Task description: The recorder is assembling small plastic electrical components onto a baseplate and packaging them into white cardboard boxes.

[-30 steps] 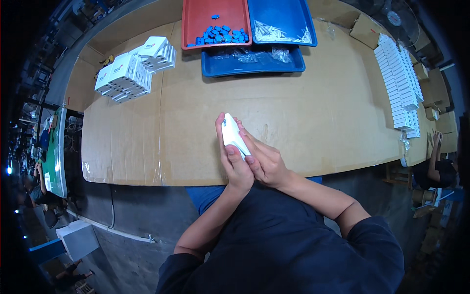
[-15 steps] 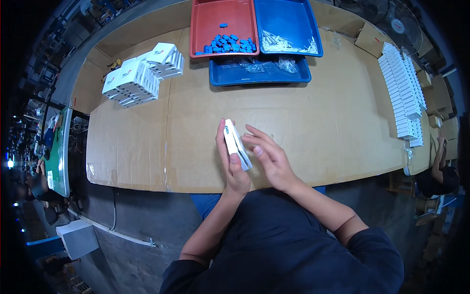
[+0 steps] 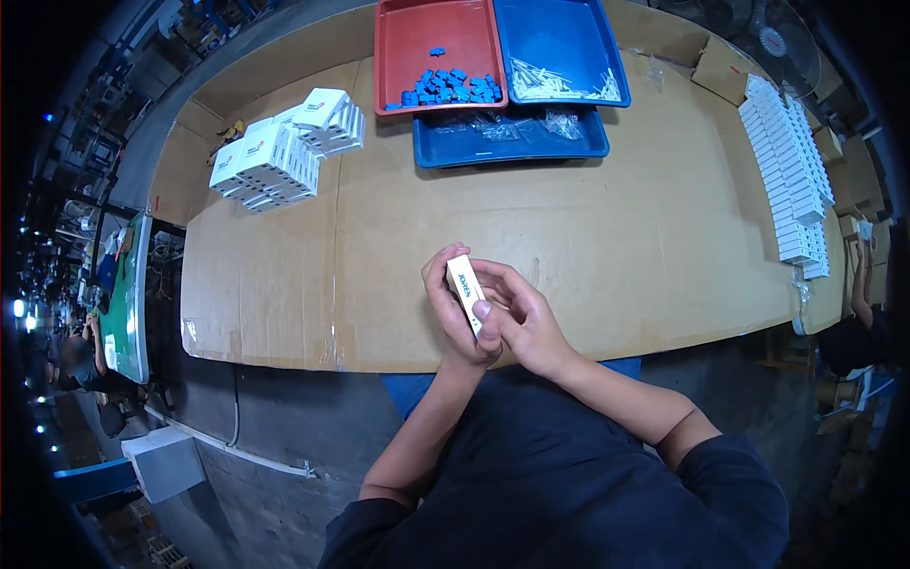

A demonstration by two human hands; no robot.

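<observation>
Two hands (image 3: 538,334) around oblong box (image 3: 462,282)

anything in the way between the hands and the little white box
Nothing visible: the left hand holds the white box, and the right hand is cupped right at it, with no other object showing between. The front blue tray sits farther back, well apart.

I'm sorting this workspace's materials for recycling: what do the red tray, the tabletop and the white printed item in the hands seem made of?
Red tray: probably moulded plastic, smooth, evenly coloured, slightly glossy.
Tabletop: matt brown cardboard, judging by its colour, creases and shiny tape.
White printed item: smooth card or plastic; its flat face and crisp edges fit either.
</observation>
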